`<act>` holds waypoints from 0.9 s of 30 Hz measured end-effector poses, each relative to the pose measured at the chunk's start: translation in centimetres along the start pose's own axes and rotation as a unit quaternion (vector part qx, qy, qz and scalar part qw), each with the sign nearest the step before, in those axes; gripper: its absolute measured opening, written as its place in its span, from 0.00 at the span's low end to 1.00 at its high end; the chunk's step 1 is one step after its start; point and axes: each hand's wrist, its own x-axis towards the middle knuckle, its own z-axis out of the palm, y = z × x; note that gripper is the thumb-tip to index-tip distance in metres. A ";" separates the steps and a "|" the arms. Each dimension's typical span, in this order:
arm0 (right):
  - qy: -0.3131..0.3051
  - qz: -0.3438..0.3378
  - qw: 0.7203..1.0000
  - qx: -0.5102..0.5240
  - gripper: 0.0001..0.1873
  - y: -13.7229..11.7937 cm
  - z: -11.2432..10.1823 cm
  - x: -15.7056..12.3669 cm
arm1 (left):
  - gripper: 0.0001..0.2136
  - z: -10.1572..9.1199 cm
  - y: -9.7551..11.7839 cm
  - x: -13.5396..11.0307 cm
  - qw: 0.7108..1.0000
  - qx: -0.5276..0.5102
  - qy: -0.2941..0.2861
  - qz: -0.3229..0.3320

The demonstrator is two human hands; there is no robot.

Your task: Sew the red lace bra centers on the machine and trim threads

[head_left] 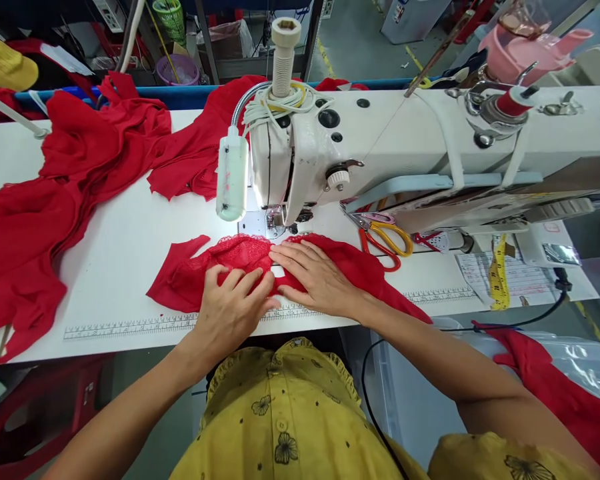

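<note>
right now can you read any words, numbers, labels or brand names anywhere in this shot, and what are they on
Nothing can be quoted as it reads.
Printed ruler strip along the white table's front edge: marks and numerals too small.
Yellow measuring tape: numerals blurred.
White printed paper sheet under the tape: text too small.
White sewing machine: no readable brand.
Both hands, left hand and right hand, lie flat on the red lace fabric piece, which bears no text.

Bright, even overhead light, soft shadows, sharp centre, edges bent by wide-angle distortion.

Red lace fabric piece flat on white table, front of needle, under both palms.
</note>
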 end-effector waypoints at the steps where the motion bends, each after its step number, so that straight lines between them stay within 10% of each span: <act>1: 0.001 0.003 1.000 0.000 0.33 0.0 0.0 0.0 | 0.15 0.4 0.0 0.6 1.000 0.011 0.017 -0.006; 11: -0.021 0.008 1.000 -0.018 0.37 0.2 -0.2 -0.2 | 0.22 3.5 -1.6 1.5 0.996 -0.076 0.014 -0.037; 27: -0.069 0.061 0.992 -0.086 0.44 0.5 -0.2 -0.5 | 0.36 2.8 -1.4 1.4 0.988 -0.037 -0.086 -0.124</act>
